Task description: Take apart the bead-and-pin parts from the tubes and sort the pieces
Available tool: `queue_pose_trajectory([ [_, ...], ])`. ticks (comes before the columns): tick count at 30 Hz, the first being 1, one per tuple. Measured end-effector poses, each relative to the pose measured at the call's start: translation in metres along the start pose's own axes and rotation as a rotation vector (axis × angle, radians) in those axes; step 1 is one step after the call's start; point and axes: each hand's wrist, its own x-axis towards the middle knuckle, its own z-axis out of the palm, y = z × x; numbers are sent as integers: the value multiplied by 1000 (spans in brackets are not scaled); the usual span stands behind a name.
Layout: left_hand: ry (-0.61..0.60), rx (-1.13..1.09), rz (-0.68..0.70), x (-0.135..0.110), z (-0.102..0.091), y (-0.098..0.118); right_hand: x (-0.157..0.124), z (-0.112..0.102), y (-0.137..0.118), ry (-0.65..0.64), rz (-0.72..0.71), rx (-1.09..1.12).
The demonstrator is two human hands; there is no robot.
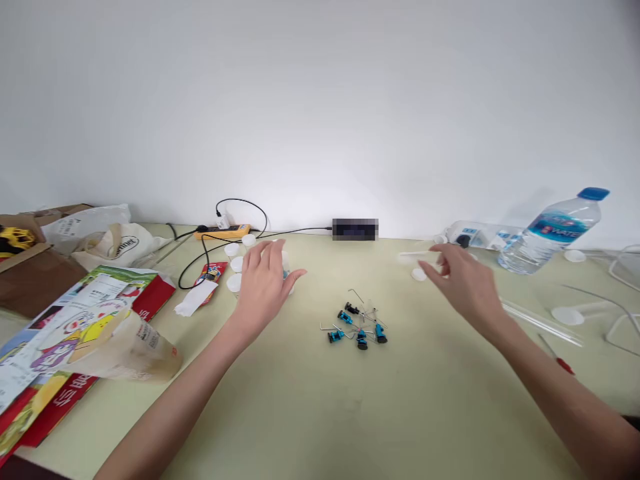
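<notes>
My left hand (265, 280) is over a group of small containers with white lids (234, 283). Its fingers point away from me, with the thumb apart, and it partly hides a clear container with something blue inside. On the right, my right hand (463, 283) has thumb and fingertips closed on a translucent whitish piece (413, 257), blurred and mostly clear. A round white lid (419, 274) lies just below it. Between my hands, several small blue-and-black parts (362, 340) with thin bent metal wires lie in a loose pile.
A tilted-looking water bottle (555, 233), clear tubes (543, 321) and a red-handled screwdriver (564, 365) are on the right. On the left are a drink cup (145, 350), printed bags (75, 393), a cardboard box (30, 283) and an orange power strip (227, 231) with black cables.
</notes>
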Motion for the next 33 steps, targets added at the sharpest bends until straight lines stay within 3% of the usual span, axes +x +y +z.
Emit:
queue_pose_trajectory([
  [3,-71,142,-106,10,2,-15,9,14,31,44,5,-173],
  [6,-145,226,-138,12,14,-16,6,22,30,-11,-46,-161],
  [10,-146,240,-172,13,30,-13,-5,13,-3,-56,-156,-115],
  [14,-92,148,-187,19,29,-11,-15,-4,-38,-157,-262,5],
  [17,-1,-66,-158,18,15,1,-27,-16,-60,-252,-267,175],
  [20,11,-425,-96,0,1,28,-45,-28,-83,-419,-202,487],
  [22,-100,-580,-79,-18,-3,52,-58,-36,-95,-503,-199,687],
  [24,-368,-713,4,-35,-5,75,-70,-41,-105,-534,-251,796],
  [25,-456,-752,67,-42,-6,85,-75,-42,-108,-536,-274,805],
  [28,-555,-805,164,-53,-10,104,-84,-42,-113,-523,-303,655],
  [33,-811,-1055,-79,-50,-16,107,-79,-39,-108,-440,-320,428],
])
